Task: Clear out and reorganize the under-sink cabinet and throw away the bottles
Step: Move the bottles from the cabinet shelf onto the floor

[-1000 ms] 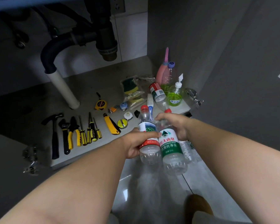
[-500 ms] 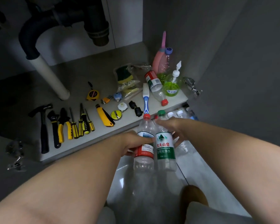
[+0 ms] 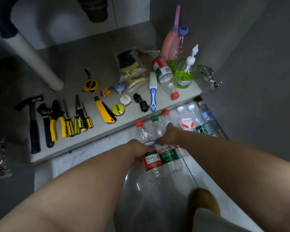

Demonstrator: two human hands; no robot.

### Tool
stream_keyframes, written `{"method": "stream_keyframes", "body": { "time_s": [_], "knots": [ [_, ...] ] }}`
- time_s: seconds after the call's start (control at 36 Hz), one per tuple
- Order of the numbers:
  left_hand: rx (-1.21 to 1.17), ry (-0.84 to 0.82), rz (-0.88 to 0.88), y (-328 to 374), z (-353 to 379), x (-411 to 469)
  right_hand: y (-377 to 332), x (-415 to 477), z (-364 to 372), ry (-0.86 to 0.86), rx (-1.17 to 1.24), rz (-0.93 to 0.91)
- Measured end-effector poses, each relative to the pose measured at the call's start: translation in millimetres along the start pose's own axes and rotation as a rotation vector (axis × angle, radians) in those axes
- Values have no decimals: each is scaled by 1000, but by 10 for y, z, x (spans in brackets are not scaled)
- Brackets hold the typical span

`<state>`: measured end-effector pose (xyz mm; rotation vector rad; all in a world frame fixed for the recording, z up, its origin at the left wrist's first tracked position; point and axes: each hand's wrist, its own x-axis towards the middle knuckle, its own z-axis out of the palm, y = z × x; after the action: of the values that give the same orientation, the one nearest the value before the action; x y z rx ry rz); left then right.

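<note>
Red-cap bottle (image 3: 165,112) body hidden behind right hand (image 3: 169,134); drain trap (image 3: 94,12) cut by top edge.

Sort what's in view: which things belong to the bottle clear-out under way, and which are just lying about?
In the job: left hand gripping the red-label bottle; right hand holding the green-label bottle; water bottles on the floor; empty bottle lying on the shelf.
Lying about: hammer, pliers, utility knife, tape measure, brush, sponge.
</note>
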<state>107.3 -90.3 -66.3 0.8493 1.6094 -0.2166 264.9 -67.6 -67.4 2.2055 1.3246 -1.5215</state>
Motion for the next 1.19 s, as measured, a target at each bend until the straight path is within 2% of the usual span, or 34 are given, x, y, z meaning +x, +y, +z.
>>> {"method": "stream_keyframes", "body": {
  "time_s": [0.14,0.28,0.44,0.53,0.64,0.81,0.92,1.06,1.14,1.19],
  "knots": [
    [-212,56,48,31,94,159,15,200,68,116,3,-132],
    [-357,-38,108,2,176,234,92,254,63,127,-225,-244],
    [-316,-86,148,-5,192,270,305,184,39,56,-590,-336],
    [-277,-130,179,26,225,242,369,152,-5,32,-650,-356],
    [-242,-91,148,58,247,253,425,153,-66,0,-673,-362],
    [-88,-18,147,114,225,269,477,162,-129,63,-572,-395],
    [-31,17,208,200,166,247,435,146,-203,198,-465,-440],
    [96,126,431,279,-1,259,231,149,-379,508,-231,-469],
    [177,355,643,408,-141,222,40,215,-538,676,-80,-436],
    [147,437,726,521,-265,189,-75,285,-630,745,16,-367]
  ]
}}
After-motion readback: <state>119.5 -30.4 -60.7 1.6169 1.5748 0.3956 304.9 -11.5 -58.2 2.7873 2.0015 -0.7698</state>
